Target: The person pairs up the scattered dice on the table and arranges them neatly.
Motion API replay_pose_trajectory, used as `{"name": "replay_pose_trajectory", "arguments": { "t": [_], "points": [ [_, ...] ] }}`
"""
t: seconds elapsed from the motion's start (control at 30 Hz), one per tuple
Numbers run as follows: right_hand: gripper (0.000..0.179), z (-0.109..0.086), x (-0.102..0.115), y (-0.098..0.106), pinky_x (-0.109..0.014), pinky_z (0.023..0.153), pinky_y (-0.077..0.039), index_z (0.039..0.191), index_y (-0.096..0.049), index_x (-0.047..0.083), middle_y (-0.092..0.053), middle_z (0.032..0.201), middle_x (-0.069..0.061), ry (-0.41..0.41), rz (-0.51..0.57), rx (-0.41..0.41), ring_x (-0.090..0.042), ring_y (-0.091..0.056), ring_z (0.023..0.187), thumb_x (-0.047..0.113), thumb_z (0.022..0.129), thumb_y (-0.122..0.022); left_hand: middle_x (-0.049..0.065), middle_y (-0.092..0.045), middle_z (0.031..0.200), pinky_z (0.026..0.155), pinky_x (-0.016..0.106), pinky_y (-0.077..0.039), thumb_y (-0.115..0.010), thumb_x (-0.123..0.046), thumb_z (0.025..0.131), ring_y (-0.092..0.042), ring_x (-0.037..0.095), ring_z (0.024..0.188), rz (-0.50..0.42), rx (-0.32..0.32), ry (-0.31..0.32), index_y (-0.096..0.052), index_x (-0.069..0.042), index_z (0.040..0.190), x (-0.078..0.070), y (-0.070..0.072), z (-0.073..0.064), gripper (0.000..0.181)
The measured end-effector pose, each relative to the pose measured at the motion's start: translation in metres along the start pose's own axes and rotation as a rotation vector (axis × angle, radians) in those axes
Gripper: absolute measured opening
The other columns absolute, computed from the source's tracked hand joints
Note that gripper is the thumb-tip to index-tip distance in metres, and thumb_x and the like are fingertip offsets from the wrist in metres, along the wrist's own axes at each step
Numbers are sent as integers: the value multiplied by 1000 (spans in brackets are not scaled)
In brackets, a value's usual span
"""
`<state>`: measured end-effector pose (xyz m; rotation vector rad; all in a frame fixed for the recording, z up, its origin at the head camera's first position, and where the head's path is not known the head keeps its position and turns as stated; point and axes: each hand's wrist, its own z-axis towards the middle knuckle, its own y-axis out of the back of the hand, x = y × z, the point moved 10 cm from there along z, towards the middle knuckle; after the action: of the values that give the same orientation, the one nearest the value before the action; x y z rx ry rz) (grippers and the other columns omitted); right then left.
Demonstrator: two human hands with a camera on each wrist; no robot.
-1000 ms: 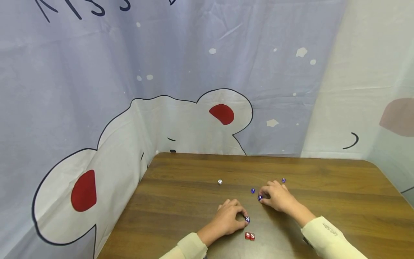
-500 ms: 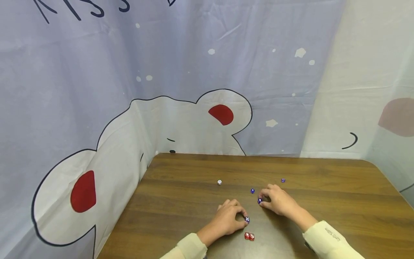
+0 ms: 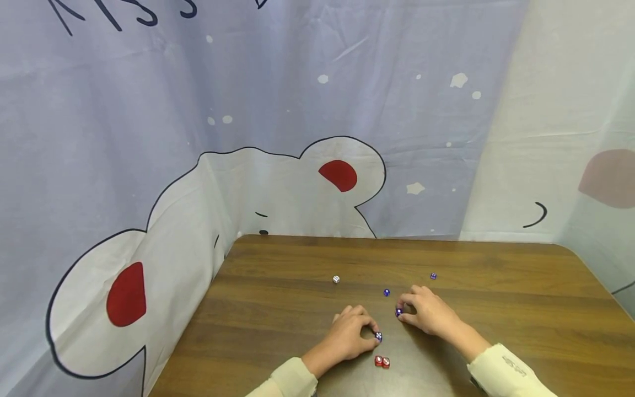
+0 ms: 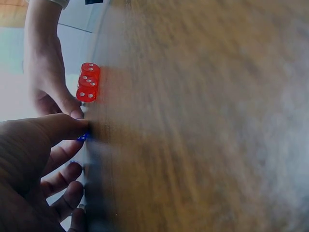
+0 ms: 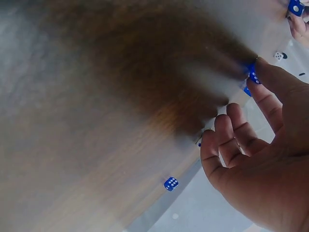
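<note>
Between thumb and index finger my left hand pinches a blue die low over the wooden table. My right hand pinches a second blue die, further back and to the right. In the right wrist view this blue die shows between the fingertips, the other fingers loosely bent. The left wrist view shows the left thumb covering most of its blue die. Two red dice sit side by side in front of the left hand's die.
On the brown table, a white die lies toward the back. One loose blue die is just left of the right hand, and another blue die lies behind that hand. A printed cloth hangs along the table's back edge.
My right hand has drawn the pinched blue die a short way toward the table's front. The left hand and its die stay in place, as do the loose dice.
</note>
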<state>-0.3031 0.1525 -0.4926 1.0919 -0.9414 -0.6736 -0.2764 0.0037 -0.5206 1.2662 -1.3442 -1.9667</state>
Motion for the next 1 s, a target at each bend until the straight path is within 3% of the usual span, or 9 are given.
{"name": "replay_pose_trajectory", "arguments": {
  "t": [0.4,1.0],
  "points": [
    [19,-8,0,0,-44,74,-46,88,-67,28,-56,93,5,-43,-9,27,-19,-53,90,33,81,-83,-19,-56,95,72,23,-31,-83,-38,80,-46,2,91,-2,-20,-17,-73,-31,89,-1,0,0,15],
    [24,-20,10,0,-36,69,-41,86,-64,30,-53,91,9,5,-7,-27,-16,-51,89,35,77,-85,-18,-55,95,71,23,-30,-82,-37,81,-45,2,90,-2,-7,-16,-72,-32,90,-2,2,0,15]
  ]
}}
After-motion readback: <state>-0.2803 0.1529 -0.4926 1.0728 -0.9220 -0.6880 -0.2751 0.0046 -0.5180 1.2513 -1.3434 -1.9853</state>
